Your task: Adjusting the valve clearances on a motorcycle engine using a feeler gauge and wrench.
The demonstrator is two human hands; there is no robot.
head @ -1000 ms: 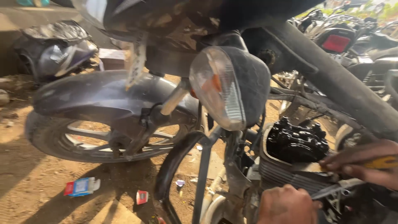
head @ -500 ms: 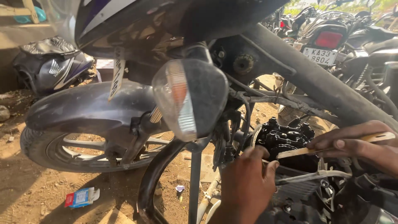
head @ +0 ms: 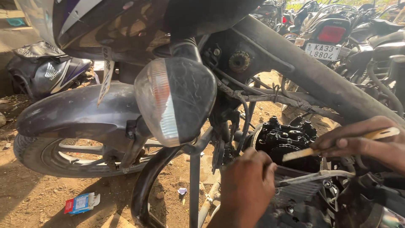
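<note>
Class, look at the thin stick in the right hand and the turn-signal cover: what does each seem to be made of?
Stick: pale tan and matte, flat like a strip, probably wood or bamboo. Right hand pinches it.
Turn-signal cover: translucent plastic, glossy but scuffed, orange showing through the ribbed lens.

The right hand [head: 358,141] holds a wooden stick [head: 312,151] against the black engine [head: 287,139]. The left hand [head: 247,185] grips a metal rod [head: 308,177] just below. A turn signal [head: 175,101] hangs beside the front wheel [head: 71,156].
</note>
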